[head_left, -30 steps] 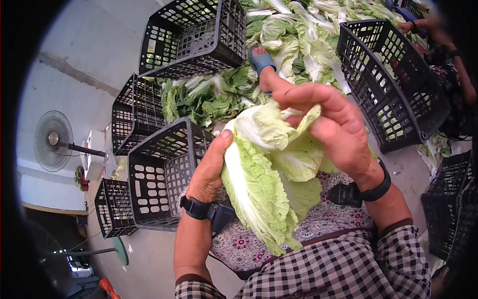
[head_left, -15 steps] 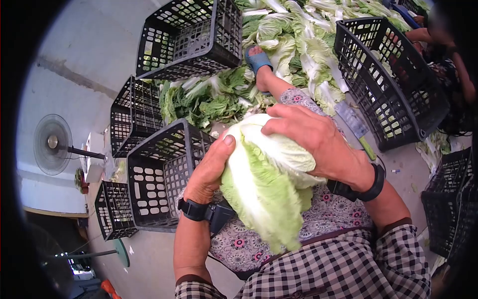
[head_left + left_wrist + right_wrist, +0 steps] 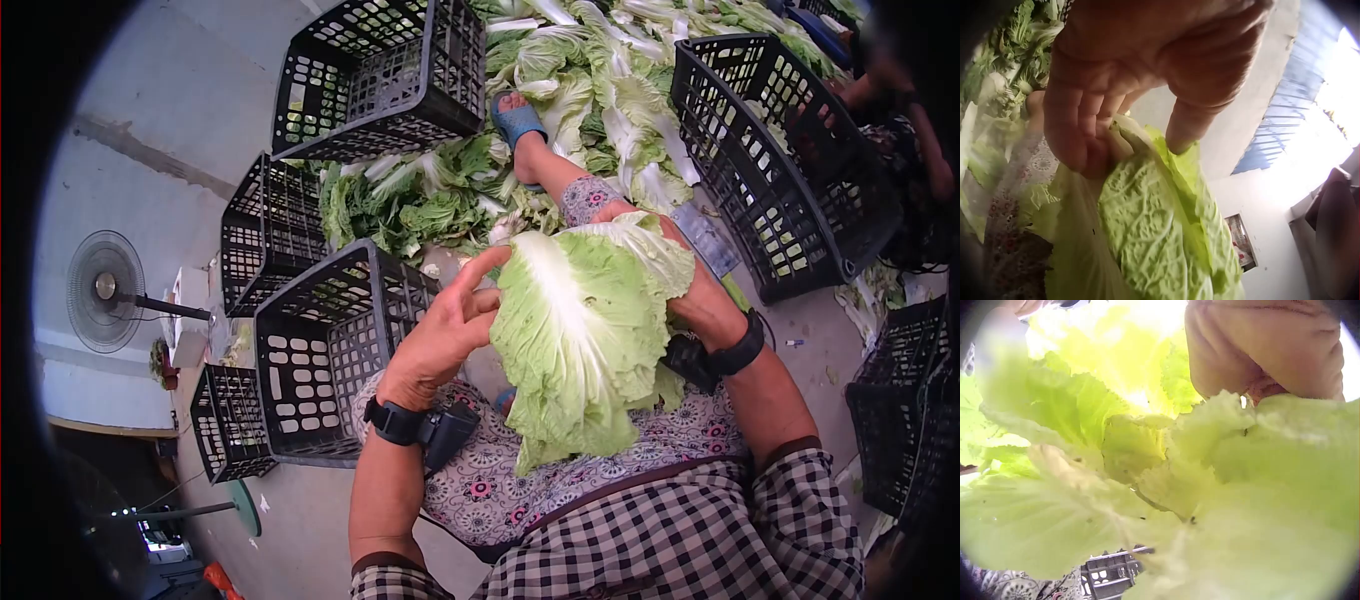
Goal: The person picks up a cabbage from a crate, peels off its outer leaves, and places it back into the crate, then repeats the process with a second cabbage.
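A pale green Chinese cabbage point(image 3: 575, 340) with loose outer leaves is held up over the lap, its white rib facing up. My right hand point(image 3: 690, 262) holds it from the far right side, with most of the fingers hidden behind leaves; in the right wrist view the hand point(image 3: 1266, 350) shows above the leaf edge. My left hand point(image 3: 445, 325) is at the cabbage's left edge, fingers spread, fingertips right at the leaves. In the left wrist view, the thumb and fingers of this hand point(image 3: 1129, 81) lie on either side of the crinkled leaves.
Black plastic crates point(image 3: 330, 350) stand on the left, with another crate point(image 3: 780, 170) at right. Loose cabbage leaves point(image 3: 600, 90) cover the floor ahead, around a foot in a blue slipper point(image 3: 518, 118). A cleaver point(image 3: 703, 238) lies by the right crate. Another person point(image 3: 915, 150) is at far right.
The cabbage has been turned, so a broad leaf now faces up. My right hand has moved from on top to behind it. My left hand has loosened, its fingers spreading.
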Motion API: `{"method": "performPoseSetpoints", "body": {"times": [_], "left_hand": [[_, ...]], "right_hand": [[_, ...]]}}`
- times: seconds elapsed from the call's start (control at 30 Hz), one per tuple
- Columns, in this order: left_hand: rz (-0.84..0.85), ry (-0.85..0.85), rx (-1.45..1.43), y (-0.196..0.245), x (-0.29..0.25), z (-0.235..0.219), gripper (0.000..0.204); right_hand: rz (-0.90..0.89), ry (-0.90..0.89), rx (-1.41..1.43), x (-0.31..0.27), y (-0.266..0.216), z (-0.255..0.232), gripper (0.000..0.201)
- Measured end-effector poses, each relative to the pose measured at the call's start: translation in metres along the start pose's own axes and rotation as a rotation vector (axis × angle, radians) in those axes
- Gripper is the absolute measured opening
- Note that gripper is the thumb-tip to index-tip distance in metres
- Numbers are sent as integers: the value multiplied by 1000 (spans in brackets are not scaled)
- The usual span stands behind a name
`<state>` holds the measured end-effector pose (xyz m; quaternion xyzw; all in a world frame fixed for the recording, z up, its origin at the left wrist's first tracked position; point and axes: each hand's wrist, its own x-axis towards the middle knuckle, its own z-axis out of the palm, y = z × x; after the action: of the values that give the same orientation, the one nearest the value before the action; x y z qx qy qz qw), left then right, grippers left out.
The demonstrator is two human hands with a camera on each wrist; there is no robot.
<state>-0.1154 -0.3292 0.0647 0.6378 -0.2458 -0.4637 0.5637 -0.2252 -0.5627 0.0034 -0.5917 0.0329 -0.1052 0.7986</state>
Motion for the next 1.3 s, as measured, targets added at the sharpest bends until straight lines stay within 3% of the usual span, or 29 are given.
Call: {"method": "performPoseSetpoints", "body": {"times": [0.07, 0.17, 0.2, 0.27, 0.33, 0.43, 0.47, 0.5, 0.53, 0.63, 0.73, 0.93, 1.0, 1.07, 1.1, 1.13, 1.17, 1.23, 1.3], "left_hand": [[65, 60, 168, 7, -3, 10, 78], [229, 111, 408, 1, -6, 11, 77], [296, 123, 483, -1, -7, 9, 75], [169, 107, 443, 1, -9, 0, 68], [-21, 144, 279, 14, -19, 5, 58], [143, -50, 492, 16, -22, -2, 68], [77, -50, 309, 16, -19, 4, 79], [69, -104, 391, 15, -15, 3, 89], [64, -121, 381, 13, -15, 0, 88], [87, -128, 289, 3, -13, -6, 89], [95, -116, 225, 1, -13, -10, 89], [39, -2, 305, 9, -10, -5, 90], [21, 2, 343, 7, -9, -5, 90], [9, -67, 321, 0, -8, -8, 88], [-40, -42, 454, 2, -7, -9, 87], [-90, -17, 585, 4, -6, -10, 85], [-141, 8, 716, 5, -5, -11, 84], [146, -20, 582, -2, -4, -9, 83], [302, -84, 654, -1, 0, -7, 81]], "right_hand": [[67, 5, 554, 2, 17, -5, 18], [149, -18, 470, 3, 14, -3, 20], [98, -4, 198, 2, 10, 2, 19], [-9, 18, -344, 0, 3, 14, 19], [-74, 4, -415, 0, 4, 13, 20], [-56, 21, -493, -1, -1, 14, 22], [-27, 50, -470, -2, -6, 17, 23], [2, 80, -449, -5, -15, 21, 24], [34, 48, -521, -8, -30, 25, 39], [-247, -179, -602, -4, -24, 16, 51], [-522, -171, -771, -1, -22, 14, 50], [-526, -76, -812, 0, -15, 16, 30], [-276, -62, -603, 1, -13, 16, 25], [-250, -64, -519, -8, -25, 18, 22], [-238, -64, -478, -12, -33, 22, 22], [-110, -152, -414, -9, -28, 16, 26], [-77, -161, -489, -5, -15, 13, 27], [-13, -185, -643, 4, -1, 17, 29], [50, -173, -939, 5, -1, 35, 30]]}}
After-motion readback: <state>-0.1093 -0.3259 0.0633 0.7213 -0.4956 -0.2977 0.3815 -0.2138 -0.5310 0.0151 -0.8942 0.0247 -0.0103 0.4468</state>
